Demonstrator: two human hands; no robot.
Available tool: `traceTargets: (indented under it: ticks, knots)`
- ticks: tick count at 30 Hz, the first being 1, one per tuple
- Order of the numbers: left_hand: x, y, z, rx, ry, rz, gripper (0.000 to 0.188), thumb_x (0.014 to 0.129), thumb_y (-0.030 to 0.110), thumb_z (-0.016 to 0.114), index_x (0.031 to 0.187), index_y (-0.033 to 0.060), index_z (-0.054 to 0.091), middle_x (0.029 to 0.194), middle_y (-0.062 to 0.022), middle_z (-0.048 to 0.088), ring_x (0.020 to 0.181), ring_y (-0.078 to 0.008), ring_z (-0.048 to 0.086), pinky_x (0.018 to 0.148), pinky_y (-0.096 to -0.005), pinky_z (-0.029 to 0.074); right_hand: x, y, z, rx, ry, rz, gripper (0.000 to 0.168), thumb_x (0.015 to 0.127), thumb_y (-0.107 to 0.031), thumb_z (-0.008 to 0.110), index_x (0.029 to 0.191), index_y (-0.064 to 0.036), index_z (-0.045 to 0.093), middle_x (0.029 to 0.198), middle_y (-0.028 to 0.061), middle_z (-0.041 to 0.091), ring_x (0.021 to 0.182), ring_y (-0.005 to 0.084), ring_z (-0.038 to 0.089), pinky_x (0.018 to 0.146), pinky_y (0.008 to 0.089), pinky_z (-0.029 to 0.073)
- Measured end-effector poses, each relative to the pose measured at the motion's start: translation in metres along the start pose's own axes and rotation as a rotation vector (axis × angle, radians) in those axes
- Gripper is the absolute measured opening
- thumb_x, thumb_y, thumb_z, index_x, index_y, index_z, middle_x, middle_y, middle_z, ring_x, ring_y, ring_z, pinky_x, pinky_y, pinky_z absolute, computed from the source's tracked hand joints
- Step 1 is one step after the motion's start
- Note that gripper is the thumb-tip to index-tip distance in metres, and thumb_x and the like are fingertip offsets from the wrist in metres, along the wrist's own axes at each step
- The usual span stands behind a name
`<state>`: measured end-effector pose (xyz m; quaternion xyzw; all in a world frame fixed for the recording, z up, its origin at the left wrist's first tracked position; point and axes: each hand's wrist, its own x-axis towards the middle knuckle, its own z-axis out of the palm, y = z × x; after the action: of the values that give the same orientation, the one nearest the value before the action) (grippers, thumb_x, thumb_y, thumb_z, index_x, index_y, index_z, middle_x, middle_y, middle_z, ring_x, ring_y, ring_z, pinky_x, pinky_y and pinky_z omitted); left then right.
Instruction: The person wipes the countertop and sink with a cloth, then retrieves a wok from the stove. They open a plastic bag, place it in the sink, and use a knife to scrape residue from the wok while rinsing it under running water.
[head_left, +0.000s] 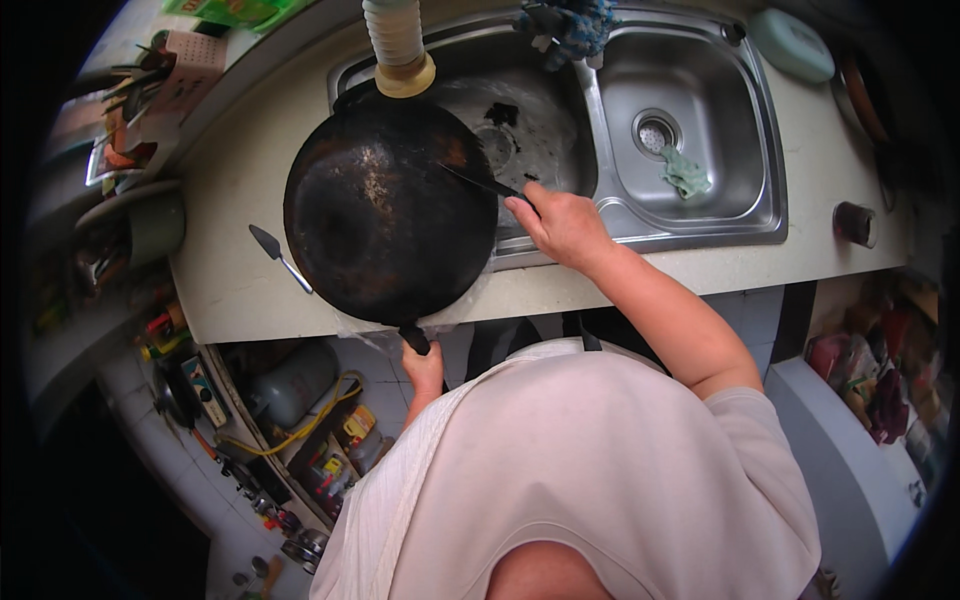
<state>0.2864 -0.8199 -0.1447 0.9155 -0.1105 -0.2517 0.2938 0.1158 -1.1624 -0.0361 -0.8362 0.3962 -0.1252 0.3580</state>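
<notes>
A blackened wok (390, 225) lies bottom up across the counter and the left sink basin, its underside patched with brown and pale marks. My left hand (424, 369) grips the wok's black handle (414, 339) at the counter's front edge. In my right hand (564, 225) is a dark-bladed knife (480, 180), its tip on or just above the wok's right side. Clear plastic film (465, 300) shows beneath the wok's front rim. Water and black flakes (502, 114) lie in the left sink basin (559, 97).
A small spatula (279, 256) with a pointed blade lies left of the wok. A ribbed white hose (396, 37) hangs over the wok's far rim. The right basin (720, 82) holds a pale green cloth (684, 172). A dark cup (853, 224) stands at the counter's right.
</notes>
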Motion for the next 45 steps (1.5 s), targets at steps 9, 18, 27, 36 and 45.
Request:
traceTargets:
  ticks: [9, 18, 27, 36, 45]
  knots:
    - [-0.004, 0.009, -0.003, -0.092, -0.020, 0.022, 0.029, 0.071, 0.006, 0.062, 0.099, -0.0005, 0.057, 0.079, -0.0087, 0.062, 0.070, -0.0170, 0.056, 0.066, -0.0325, 0.048, 0.020, -0.024, 0.021, 0.070, -0.018, 0.144, 0.040, 0.095, -0.041, 0.045, 0.085, -0.003, 0.054, 0.069, 0.0224, 0.061, 0.069, 0.0448, 0.059, 0.061, 0.0525, 0.046]
    - [-0.005, 0.015, -0.001, -0.005, 0.052, 0.167, 0.026, 0.071, 0.007, 0.062, 0.096, -0.0005, 0.057, 0.077, -0.0106, 0.062, 0.069, -0.0199, 0.058, 0.067, -0.0339, 0.049, 0.023, -0.024, 0.014, 0.110, -0.047, 0.154, 0.047, 0.096, -0.043, 0.041, 0.085, -0.001, 0.058, 0.074, 0.0232, 0.063, 0.074, 0.0437, 0.061, 0.066, 0.0512, 0.047]
    - [0.000, -0.005, -0.004, -0.024, 0.028, 0.066, 0.028, 0.070, 0.009, 0.062, 0.095, 0.0005, 0.058, 0.078, -0.0128, 0.063, 0.072, -0.0228, 0.061, 0.070, -0.0364, 0.049, 0.025, -0.027, 0.013, 0.155, -0.136, 0.233, 0.052, 0.097, -0.046, 0.036, 0.091, 0.000, 0.061, 0.085, 0.0237, 0.065, 0.087, 0.0428, 0.060, 0.078, 0.0501, 0.046]
    - [0.005, -0.009, -0.003, -0.009, -0.009, 0.022, 0.029, 0.069, 0.010, 0.062, 0.096, 0.0012, 0.057, 0.076, -0.0125, 0.062, 0.070, -0.0220, 0.059, 0.069, -0.0358, 0.048, 0.047, -0.017, 0.013, 0.247, -0.152, 0.247, 0.055, 0.097, -0.046, 0.034, 0.092, 0.001, 0.063, 0.089, 0.0247, 0.065, 0.090, 0.0433, 0.060, 0.080, 0.0492, 0.046]
    - [0.000, -0.004, -0.003, 0.029, 0.015, 0.055, 0.031, 0.069, 0.008, 0.062, 0.099, 0.0015, 0.057, 0.077, -0.0112, 0.061, 0.070, -0.0203, 0.057, 0.069, -0.0343, 0.048, 0.071, 0.001, 0.030, 0.316, -0.145, 0.303, 0.057, 0.097, -0.045, 0.034, 0.088, 0.002, 0.065, 0.089, 0.0237, 0.065, 0.092, 0.0416, 0.060, 0.083, 0.0475, 0.045]
